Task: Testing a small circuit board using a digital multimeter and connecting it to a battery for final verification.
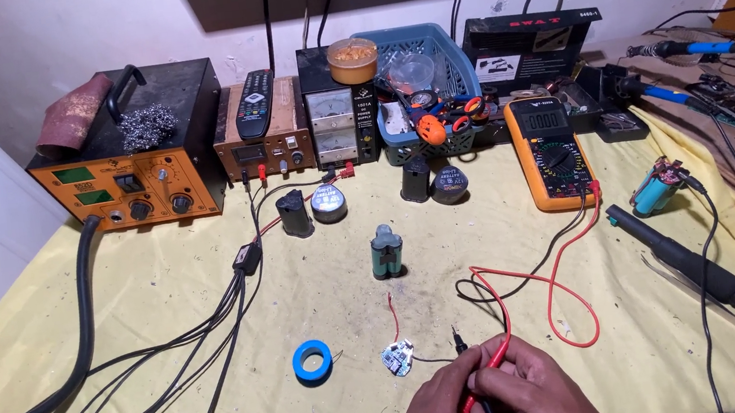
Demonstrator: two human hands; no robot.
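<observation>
Left hand (439, 405) and right hand (539, 389) meet low at centre, fingers curled shut, knuckles up, wrists angled inward

White wall (12, 54) behind bench w/ yellow cloth (164, 297).

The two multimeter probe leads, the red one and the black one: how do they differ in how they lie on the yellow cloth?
The red probe lead makes wide loops on the yellow cloth; the black probe lead makes one smaller curve. Both hands pinch the red lead's end; the black lead's tip points at the small round circuit board. Both run from the orange multimeter.
</observation>
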